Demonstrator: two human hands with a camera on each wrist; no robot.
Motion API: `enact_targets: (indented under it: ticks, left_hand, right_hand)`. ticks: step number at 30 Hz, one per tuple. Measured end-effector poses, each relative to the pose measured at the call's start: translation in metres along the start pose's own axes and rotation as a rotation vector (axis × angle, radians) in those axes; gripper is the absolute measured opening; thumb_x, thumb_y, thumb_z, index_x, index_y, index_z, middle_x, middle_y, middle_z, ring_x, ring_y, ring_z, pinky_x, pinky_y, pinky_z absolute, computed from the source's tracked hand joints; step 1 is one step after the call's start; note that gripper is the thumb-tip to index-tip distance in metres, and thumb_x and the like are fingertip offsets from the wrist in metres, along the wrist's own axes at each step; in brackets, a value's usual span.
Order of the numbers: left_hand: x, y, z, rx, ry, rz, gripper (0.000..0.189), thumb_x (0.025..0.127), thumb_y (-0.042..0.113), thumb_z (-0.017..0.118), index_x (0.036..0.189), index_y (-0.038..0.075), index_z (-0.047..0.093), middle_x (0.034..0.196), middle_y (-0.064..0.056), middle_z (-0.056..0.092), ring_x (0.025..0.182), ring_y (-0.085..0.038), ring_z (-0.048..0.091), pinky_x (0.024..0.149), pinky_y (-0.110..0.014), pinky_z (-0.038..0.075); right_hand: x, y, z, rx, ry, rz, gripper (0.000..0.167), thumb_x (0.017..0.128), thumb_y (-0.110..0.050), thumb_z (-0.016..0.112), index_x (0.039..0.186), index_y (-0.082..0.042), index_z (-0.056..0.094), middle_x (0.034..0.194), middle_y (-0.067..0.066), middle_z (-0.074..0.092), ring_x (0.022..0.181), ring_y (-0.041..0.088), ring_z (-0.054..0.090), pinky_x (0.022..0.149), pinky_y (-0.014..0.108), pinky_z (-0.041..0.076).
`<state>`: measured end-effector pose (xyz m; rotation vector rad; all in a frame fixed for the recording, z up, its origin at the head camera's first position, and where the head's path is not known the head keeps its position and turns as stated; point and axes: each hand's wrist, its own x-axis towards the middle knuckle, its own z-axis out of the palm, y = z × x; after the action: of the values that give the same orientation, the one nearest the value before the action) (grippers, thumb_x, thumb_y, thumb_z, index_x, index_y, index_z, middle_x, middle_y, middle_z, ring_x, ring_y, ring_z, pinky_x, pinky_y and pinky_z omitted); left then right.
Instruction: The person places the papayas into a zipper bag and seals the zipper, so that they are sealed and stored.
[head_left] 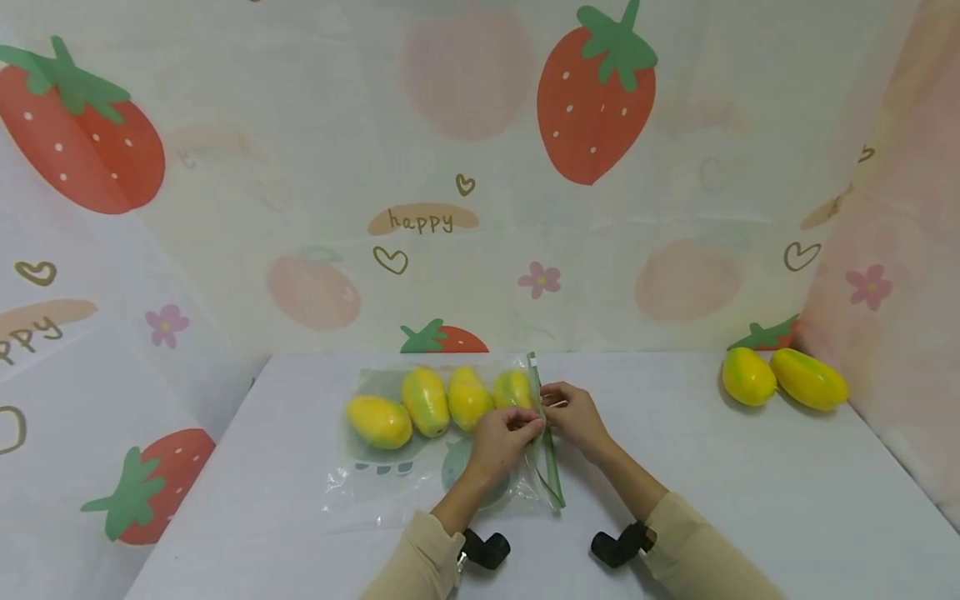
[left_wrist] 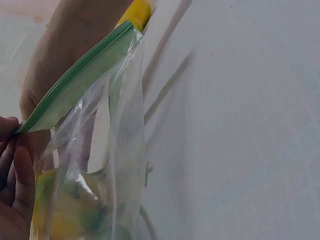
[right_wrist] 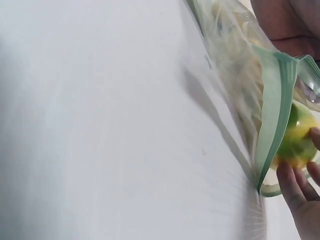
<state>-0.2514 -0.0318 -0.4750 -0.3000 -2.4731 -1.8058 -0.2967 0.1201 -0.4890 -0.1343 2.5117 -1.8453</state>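
A clear zip bag (head_left: 375,500) with a green zip strip (head_left: 553,475) lies on the table, its mouth to the right. Inside are several yellow-green mangoes (head_left: 378,422). My left hand (head_left: 498,442) pinches the upper layer at the green strip, and the mouth gapes in the right wrist view. At that mouth is my right hand (head_left: 576,417), its extended fingers (right_wrist: 292,187) touching the mango (right_wrist: 299,137) just within the opening. In the left wrist view the left thumb and fingers (left_wrist: 15,165) grip the strip's end.
Two more mangoes (head_left: 810,379) lie side by side at the table's back right corner. A white cloth covers the table (head_left: 712,483). Behind it and at the sides hang fruit-printed curtains (head_left: 480,283). Each wrist carries a black camera mount (head_left: 486,550).
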Motion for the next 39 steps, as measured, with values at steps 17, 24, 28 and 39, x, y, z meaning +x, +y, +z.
enact_targets:
  ticks: [17,24,28,39]
  left_hand:
    - [0.000,-0.002,-0.001,-0.046,-0.020,-0.012,0.019,0.088,0.017,0.071,0.093,-0.001,0.073,0.082,-0.014,0.071,0.065,-0.005,0.055,0.059,-0.014,0.046]
    - [-0.002,-0.002,0.000,-0.027,-0.011,-0.011,0.015,0.088,0.014,0.070,0.093,0.000,0.074,0.085,-0.013,0.073,0.065,-0.005,0.056,0.058,-0.014,0.047]
    - [-0.004,-0.002,0.000,-0.021,0.000,-0.020,0.014,0.088,0.014,0.070,0.093,0.001,0.074,0.085,-0.012,0.073,0.065,-0.005,0.056,0.059,-0.015,0.047]
    - [-0.006,0.002,-0.001,-0.035,0.007,-0.028,0.016,0.087,0.015,0.071,0.094,0.001,0.074,0.087,-0.013,0.074,0.067,-0.005,0.057,0.060,-0.014,0.049]
  right_hand:
    - [0.006,-0.005,-0.012,-0.042,-0.147,0.017,0.033,0.093,-0.012,0.059,0.119,0.007,0.063,0.115,0.023,0.067,0.083,0.016,0.067,0.073,0.028,0.058]
    - [0.007,-0.008,-0.028,-0.104,-0.137,0.001,0.031,0.094,-0.015,0.061,0.119,0.003,0.065,0.110,0.021,0.069,0.087,0.020,0.067,0.072,0.029,0.058]
    - [0.008,-0.012,-0.038,-0.146,-0.144,0.000,0.034,0.095,-0.017,0.061,0.121,0.004,0.063,0.109,0.021,0.069,0.090,0.026,0.066,0.073,0.029,0.058]
    - [0.017,-0.021,-0.081,-0.278,-0.127,-0.060,0.036,0.097,-0.018,0.058,0.125,0.006,0.059,0.117,0.023,0.066,0.104,0.039,0.063,0.082,0.040,0.057]
